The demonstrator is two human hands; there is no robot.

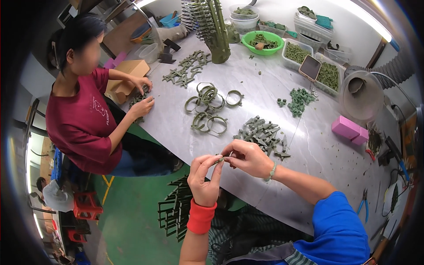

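- small green part (219, 160) mostly hidden between the fingertips of both hands; shape unclear
- co-worker's hands (142, 95) cover the pieces they hold

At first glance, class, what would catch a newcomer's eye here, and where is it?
The two hands, left hand and right hand, pinch a small green part low in the middle. Beyond them, green rings and a pile of parts lie on the grey table. At left sits a co-worker in red.

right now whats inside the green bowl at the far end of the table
The green bowl holds a few dark green plastic pieces and one tan piece; its bottom beneath them is hidden.
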